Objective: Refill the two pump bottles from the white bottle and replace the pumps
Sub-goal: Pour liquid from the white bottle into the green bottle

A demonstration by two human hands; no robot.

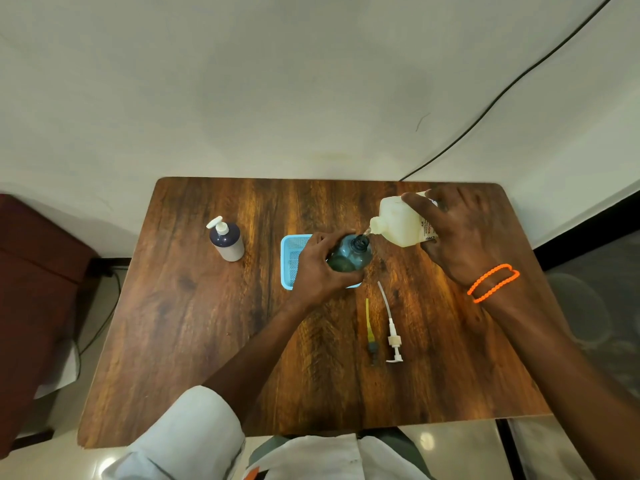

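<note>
A dark maroon piece of furniture (31, 289) stands at the far left beside the wooden worktop (194, 341), which has a dark, streaked grain and rounded corners. On the left part of the worktop stands a dark blue pump bottle with a pale lower half (227, 241), upright, its white pump in place and well apart from everything else.

Near the middle lies a light blue plastic mesh basket (290, 258). The person's left hand (320, 268), coming from a rolled pale sleeve (194, 431), has its fingers curled round a translucent teal bottle (349, 255) and holds it over the right part of the basket; whether the bottle's base rests in the basket cannot be told. The bottle's neck is open, with no pump on it.

Nearer the person, two removed pumps lie on the bare wood side by side, just apart: a dark pump head with a yellow dip tube (370, 332) on the left and a white pump with a clear dip tube (391, 327) on the right, both tubes pointing away from the person.

To the right, the right hand (460, 233) grips a white plastic bottle with a printed label (401, 221), tipped on its side so that its spout sits just above the teal bottle's open neck. A thin stream seems to run between them. An orange beaded bracelet (493, 283) circles the right wrist. A black cable (502, 95) runs down the pale wall behind the worktop.
</note>
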